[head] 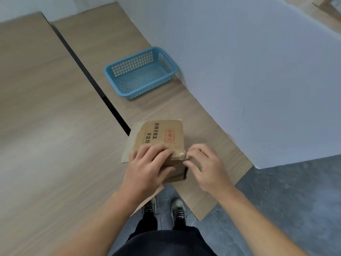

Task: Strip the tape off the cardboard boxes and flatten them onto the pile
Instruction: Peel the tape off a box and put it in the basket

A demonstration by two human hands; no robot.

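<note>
While the left hand (147, 169) curls over the cardboard box (164, 137), the right hand (204, 167) pinches the tape (178, 156) at its 4 o'clock corner. Stripping barely begun, box not yet flattened, flat sheet (127, 154) beneath.

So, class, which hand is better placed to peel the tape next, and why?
The right hand: its fingers pinch the tape at the cardboard box's near right corner, while the left hand grips the top edge, steadying it.

Bare forearms (103, 218), black trousers (166, 242), dark sneakers (178, 209) with pale laces
</note>
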